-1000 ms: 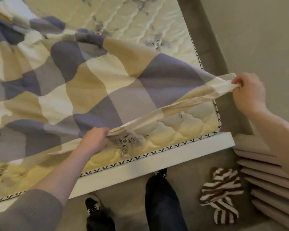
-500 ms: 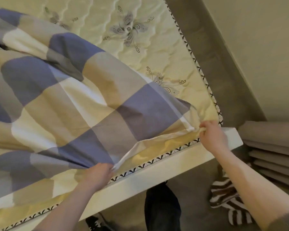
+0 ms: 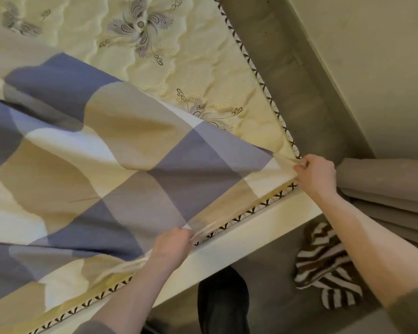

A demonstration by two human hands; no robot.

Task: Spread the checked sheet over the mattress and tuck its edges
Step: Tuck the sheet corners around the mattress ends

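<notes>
The checked sheet [image 3: 135, 179], in blue, tan and cream squares, lies billowed and creased over the near part of the mattress [image 3: 179, 68], its near edge running along the mattress's patterned piping. The quilted mattress top with its grey floral embroidery shows bare beyond the sheet, toward the far side and the right-hand corner. Right hand [image 3: 317, 175]: fingers and thumb pinched on the sheet's corner at the near right corner of the mattress. Left hand [image 3: 173, 244]: fingers curled round the sheet's near edge, farther left along the same side, the cloth drawn between the two hands. The mattress rests on a cream bed frame [image 3: 239, 239]. Below the frame, on the floor, a dark trouser leg [image 3: 223, 302] and a brown-and-white striped cloth [image 3: 323, 268]; to the right, a stack of grey-brown padded panels [image 3: 391, 189] beside the wall
</notes>
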